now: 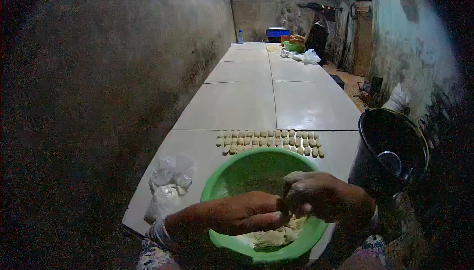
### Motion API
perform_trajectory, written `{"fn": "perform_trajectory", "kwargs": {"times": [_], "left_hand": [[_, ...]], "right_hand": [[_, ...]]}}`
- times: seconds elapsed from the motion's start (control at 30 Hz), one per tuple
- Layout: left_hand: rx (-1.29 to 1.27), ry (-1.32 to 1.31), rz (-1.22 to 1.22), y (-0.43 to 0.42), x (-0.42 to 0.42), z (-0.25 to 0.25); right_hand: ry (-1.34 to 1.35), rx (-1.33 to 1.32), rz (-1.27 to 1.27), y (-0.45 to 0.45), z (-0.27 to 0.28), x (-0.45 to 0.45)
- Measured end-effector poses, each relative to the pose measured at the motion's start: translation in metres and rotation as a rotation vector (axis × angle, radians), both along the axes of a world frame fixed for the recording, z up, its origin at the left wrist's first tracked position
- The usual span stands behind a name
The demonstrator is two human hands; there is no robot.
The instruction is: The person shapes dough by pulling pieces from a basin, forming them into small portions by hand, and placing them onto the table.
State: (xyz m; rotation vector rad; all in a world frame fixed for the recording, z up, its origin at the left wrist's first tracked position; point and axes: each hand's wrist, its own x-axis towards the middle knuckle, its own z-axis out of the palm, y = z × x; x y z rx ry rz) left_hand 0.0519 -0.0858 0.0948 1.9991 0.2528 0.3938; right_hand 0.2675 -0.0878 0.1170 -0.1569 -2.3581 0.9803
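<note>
Pale dough (274, 238) lies in the green basin (261, 150), beneath your two hands. Your left hand (254, 212) and right hand (318, 196) meet above it, fingers bunched close; I cannot tell whether a piece is pinched between them. Working over the basin probably lets scraps fall back in. Beyond its rim, small dough pieces (263, 141) sit in rows on the white surface (237, 104), seemingly ordered to keep them separate. Left, within easy reach, rests a plastic bag (165, 202).

Apparently tight gap, bowl (252, 168) to bucket (366, 164).
</note>
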Motion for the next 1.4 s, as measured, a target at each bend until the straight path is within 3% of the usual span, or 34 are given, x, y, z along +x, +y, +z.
{"fn": "perform_trajectory", "kwargs": {"times": [0.03,0.07,0.13,0.17,0.23,0.3,0.4,0.47,0.53,0.6,0.67,0.7,0.8,0.87,0.93,1.0,1.07,1.1,1.2,1.23,1.27,1.33,1.4], "left_hand": [[-0.025,-0.054,-0.084,0.003,-0.004,0.002],[-0.05,-0.109,-0.169,0.005,-0.007,0.003],[-0.408,-0.149,0.015,-0.001,-0.009,0.003],[-0.446,-0.179,0.108,0.001,-0.008,0.004],[-0.528,-0.25,0.274,0.011,-0.004,0.003],[-0.474,-0.26,0.292,0.02,-0.005,-0.006],[-0.484,-0.264,0.283,0.027,-0.002,-0.018],[-0.647,-0.297,0.267,0.026,0.001,-0.022],[-0.593,-0.257,0.308,0.022,0.002,-0.019],[-0.477,-0.186,0.393,0.019,0.003,-0.015],[-0.512,-0.284,0.338,0.021,0.0,-0.021],[-0.527,-0.284,0.303,0.027,-0.002,-0.025],[-0.549,-0.326,0.253,0.027,0.002,-0.02],[-0.559,-0.372,0.238,0.023,0.008,-0.013],[-0.592,-0.555,0.377,0.019,0.013,-0.01],[-0.514,-0.481,0.33,0.027,0.013,-0.019],[-0.698,-0.464,0.303,0.02,0.017,-0.014],[-0.367,-0.258,0.357,0.014,0.013,-0.006],[-0.198,-0.088,0.498,0.007,0.017,-0.006],[-0.363,-0.227,0.415,0.011,0.021,-0.023],[-0.364,-0.228,0.415,0.01,0.02,-0.026],[-1.005,-0.512,0.185,0.009,0.021,-0.024],[-0.904,-0.464,0.246,0.008,0.023,-0.022]], "right_hand": [[0.251,-0.173,0.082,-0.002,-0.003,-0.002],[0.251,-0.173,0.083,-0.007,0.002,0.004],[0.186,-0.294,-0.164,-0.022,0.016,0.024],[0.089,0.149,-0.153,-0.009,0.02,0.029],[-0.029,0.197,-0.146,-0.008,0.021,0.035],[-0.369,0.388,-0.117,-0.005,0.023,0.039],[-0.346,0.461,-0.042,0.001,0.001,0.036],[-0.444,0.423,-0.054,-0.002,0.003,0.025],[-0.646,0.412,-0.096,-0.001,-0.008,0.02],[-0.682,0.424,-0.089,-0.001,-0.012,0.012],[-0.746,0.267,-0.128,-0.001,-0.019,0.006],[-0.824,0.338,-0.114,0.001,-0.028,0.004],[-0.661,0.225,-0.148,-0.003,-0.022,0.001],[-0.589,0.303,-0.221,0.0,-0.024,0.003],[-0.48,0.351,-0.473,-0.005,-0.002,0.003],[-0.09,0.396,-0.563,-0.002,-0.008,0.0],[-0.012,0.396,-0.631,0.001,-0.012,-0.008],[-0.009,0.393,-0.635,0.001,-0.014,-0.011],[-0.068,0.386,-0.599,0.002,-0.021,-0.015],[-0.086,0.39,-0.582,0.003,-0.021,-0.014],[-0.104,0.396,-0.566,0.003,-0.022,-0.012],[-0.13,0.302,-0.548,0.003,-0.027,-0.01],[-0.189,0.396,-0.629,0.003,-0.028,-0.009]]}}
